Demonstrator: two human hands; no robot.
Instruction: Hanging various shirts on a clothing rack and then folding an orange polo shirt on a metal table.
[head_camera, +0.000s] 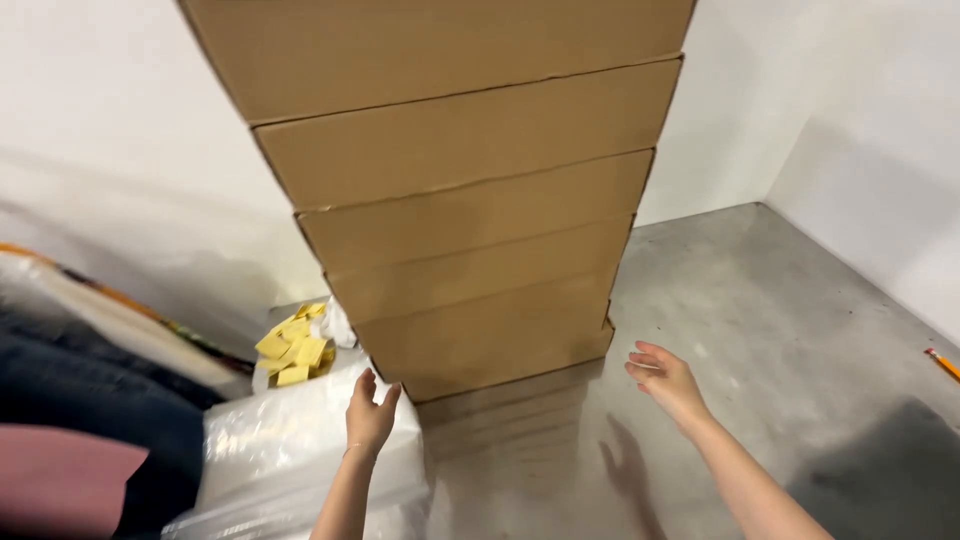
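A tall stack of several flat brown cardboard boxes (470, 220) stands on the grey concrete floor against a white wall. My left hand (370, 415) is raised with fingers apart near the stack's lower left corner, holding nothing. On the other side, my right hand (665, 380) is held out just off the lower right corner, fingers spread and empty. Neither hand touches the boxes.
A clear plastic bag (290, 450) lies at lower left with a heap of small yellow pieces (297, 350) behind it. Dark and pink fabric (70, 440) fills the left edge. An orange pencil (942, 364) lies on the floor (780, 330) at far right.
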